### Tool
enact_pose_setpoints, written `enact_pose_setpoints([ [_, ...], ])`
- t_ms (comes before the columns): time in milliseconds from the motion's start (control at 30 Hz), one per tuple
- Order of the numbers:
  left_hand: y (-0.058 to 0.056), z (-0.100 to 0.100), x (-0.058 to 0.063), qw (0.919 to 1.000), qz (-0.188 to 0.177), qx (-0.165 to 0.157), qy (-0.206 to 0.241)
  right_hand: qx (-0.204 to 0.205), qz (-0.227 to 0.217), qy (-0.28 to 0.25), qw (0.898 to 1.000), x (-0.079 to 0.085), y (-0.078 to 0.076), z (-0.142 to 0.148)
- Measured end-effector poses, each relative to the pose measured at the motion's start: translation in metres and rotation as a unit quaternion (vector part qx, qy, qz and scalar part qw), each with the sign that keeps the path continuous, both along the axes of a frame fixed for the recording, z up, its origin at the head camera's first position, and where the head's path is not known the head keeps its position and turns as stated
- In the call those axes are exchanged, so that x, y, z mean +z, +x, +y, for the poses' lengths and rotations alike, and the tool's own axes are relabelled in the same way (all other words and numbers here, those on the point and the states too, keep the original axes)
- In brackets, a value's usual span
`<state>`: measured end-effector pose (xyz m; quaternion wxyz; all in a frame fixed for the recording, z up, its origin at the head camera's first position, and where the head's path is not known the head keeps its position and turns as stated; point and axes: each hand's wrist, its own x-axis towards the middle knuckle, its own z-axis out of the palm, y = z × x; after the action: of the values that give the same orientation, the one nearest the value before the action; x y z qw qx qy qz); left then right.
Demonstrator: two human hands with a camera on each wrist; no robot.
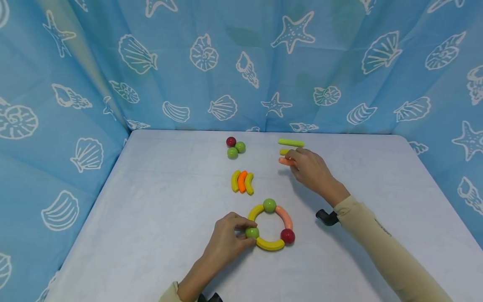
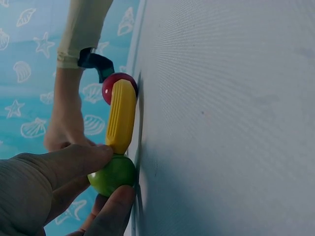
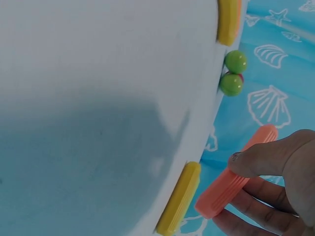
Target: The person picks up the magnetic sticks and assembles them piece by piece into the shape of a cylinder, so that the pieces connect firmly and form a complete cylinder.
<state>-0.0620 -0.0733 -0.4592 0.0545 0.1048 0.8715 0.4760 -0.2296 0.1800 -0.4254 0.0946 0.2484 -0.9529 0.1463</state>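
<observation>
On the table, a ring of curved bars and balls lies in front of me. My left hand (image 1: 224, 241) pinches its left green ball (image 2: 114, 176) between thumb and fingers. A yellow curved bar (image 1: 270, 244) joins that ball to a red ball (image 1: 287, 236). A salmon curved bar (image 1: 285, 217), a top green ball (image 1: 269, 205) and another yellow curved bar (image 1: 255, 212) form the rest. Farther back, my right hand (image 1: 312, 171) pinches a straight salmon bar (image 3: 216, 196), tilted above the table beside a straight yellow bar (image 3: 179, 199).
A straight lime-green bar (image 1: 291, 142) lies near the table's back edge. Left of it sit a dark red ball (image 1: 231, 141) and two green balls (image 1: 232, 153). Nearer, an orange curved bar (image 1: 242, 182) lies between two yellow ones. A blue shell-print curtain (image 1: 211, 88) hangs behind.
</observation>
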Motion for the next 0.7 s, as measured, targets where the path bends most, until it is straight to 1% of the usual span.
enact_pose_setpoints([
  [200,-0.001,0.000,0.000,1.0000,-0.005,0.002,-0.003,0.001,0.010,-0.024,1.000,0.005,0.012,-0.001],
  [467,-0.002,0.000,0.000,0.9999,-0.008,0.004,-0.007,0.006,0.016,-0.041,0.999,0.010,0.024,-0.004],
  [567,-0.002,0.000,-0.001,1.0000,-0.008,0.004,-0.004,0.002,0.011,-0.053,0.999,0.011,0.029,-0.005],
  [700,-0.001,0.000,-0.001,1.0000,-0.006,0.004,-0.001,-0.003,-0.009,-0.083,0.996,0.013,0.035,-0.007],
])
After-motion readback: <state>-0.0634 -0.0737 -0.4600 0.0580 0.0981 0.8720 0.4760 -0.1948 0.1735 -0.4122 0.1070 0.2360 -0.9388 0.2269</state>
